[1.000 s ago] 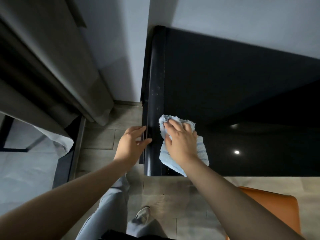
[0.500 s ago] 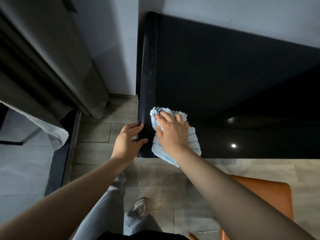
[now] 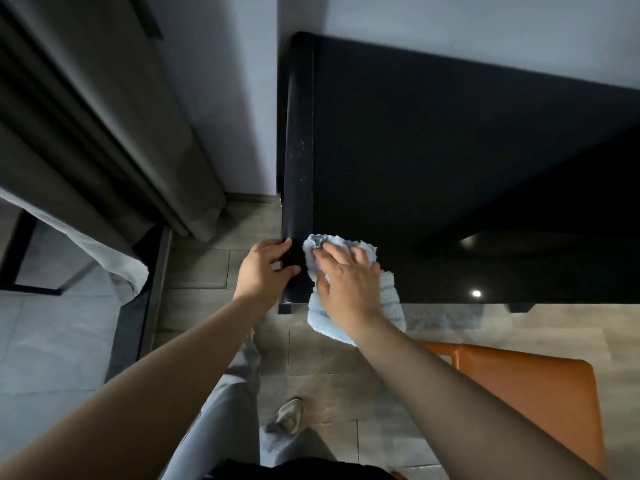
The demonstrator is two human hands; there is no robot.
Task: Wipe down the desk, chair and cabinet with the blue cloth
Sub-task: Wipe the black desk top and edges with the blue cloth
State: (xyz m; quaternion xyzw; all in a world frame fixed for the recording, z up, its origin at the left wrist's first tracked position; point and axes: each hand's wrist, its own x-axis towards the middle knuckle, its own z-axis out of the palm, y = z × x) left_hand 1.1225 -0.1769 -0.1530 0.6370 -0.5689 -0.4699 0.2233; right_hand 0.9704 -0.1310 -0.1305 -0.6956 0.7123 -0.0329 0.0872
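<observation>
The black glossy desk (image 3: 450, 168) stands against the wall. A light blue cloth (image 3: 390, 295) lies on its near left corner and hangs over the front edge. My right hand (image 3: 346, 282) presses down on the cloth with spread fingers. My left hand (image 3: 263, 271) grips the desk's rounded left edge right beside the cloth, thumb and fingers round it. An orange chair (image 3: 536, 386) stands on the floor at the lower right, partly hidden by my right forearm. No cabinet can be made out.
Grey curtains (image 3: 104, 133) hang at the left, reaching the tiled floor. A dark frame with white fabric (image 3: 117, 268) sits at the far left. My leg and shoe (image 3: 287, 415) are on the floor below the desk corner.
My right hand and the cloth have slid toward the desk's front edge, so more cloth hangs over it. My left hand has followed along the left edge toward the near corner.
</observation>
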